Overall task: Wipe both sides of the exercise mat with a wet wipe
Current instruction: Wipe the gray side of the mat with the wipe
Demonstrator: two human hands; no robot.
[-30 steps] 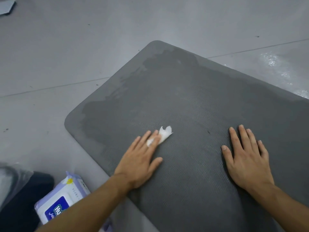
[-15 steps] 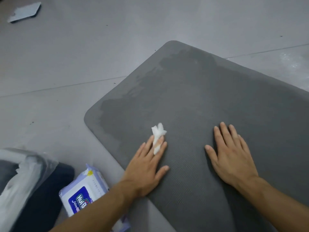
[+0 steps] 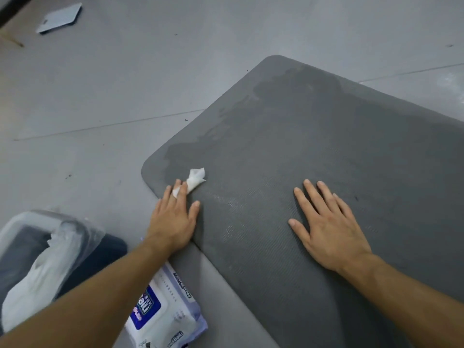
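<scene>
A dark grey exercise mat (image 3: 313,151) lies flat on the grey floor, with darker damp streaks along its far and left parts. My left hand (image 3: 173,217) rests flat at the mat's near-left edge, fingers pressing a crumpled white wet wipe (image 3: 193,180) onto the mat near its rounded corner. The wipe sticks out beyond my fingertips. My right hand (image 3: 326,227) lies flat on the mat to the right, fingers spread, holding nothing.
A pack of wet wipes (image 3: 163,315) lies on the floor under my left forearm. A bin lined with a clear bag (image 3: 37,247) holding used white wipes stands at the lower left. A flat grey scale-like object (image 3: 60,17) lies far left.
My left hand has slid the wipe left across the mat, from near the middle to the left edge. The right hand stays pressed on the mat. The view has shifted left.
</scene>
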